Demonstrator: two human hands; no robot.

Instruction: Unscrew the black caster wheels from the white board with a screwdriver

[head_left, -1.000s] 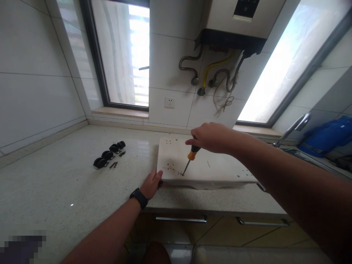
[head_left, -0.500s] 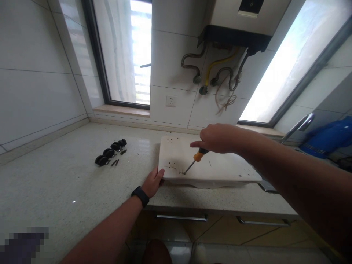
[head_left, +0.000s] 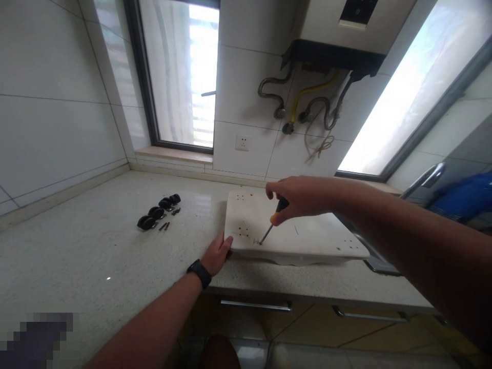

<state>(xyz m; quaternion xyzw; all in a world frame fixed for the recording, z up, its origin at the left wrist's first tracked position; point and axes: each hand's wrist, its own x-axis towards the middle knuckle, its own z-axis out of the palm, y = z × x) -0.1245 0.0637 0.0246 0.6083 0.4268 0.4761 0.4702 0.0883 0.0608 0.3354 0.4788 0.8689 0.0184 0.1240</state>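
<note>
A white wooden board [head_left: 307,241] with a wavy front edge and groups of small holes lies on the countertop. My left hand [head_left: 217,253], a dark watch on its wrist, is closed on the board's front left corner, thumb on top. In my right hand [head_left: 294,197] is a screwdriver [head_left: 274,219] with a yellow and black handle, gripped in the fingers. Its shaft slants down, and the tip meets the board near the front edge, at a dark spot that may be a screw head. Part of the handle is hidden by the fingers.
Several black casters [head_left: 156,212] stand in a row on the pale countertop [head_left: 96,246], with small screws [head_left: 176,211] and longer screws [head_left: 164,226] beside them. A sink [head_left: 378,264] with a faucet [head_left: 425,179] is at the right. Drawer handles [head_left: 255,306] run below the counter edge.
My right hand has turned and shifted its fingers on the screwdriver handle, while the tip stays at the same spot. My left hand keeps its hold. The whole view has moved slightly.
</note>
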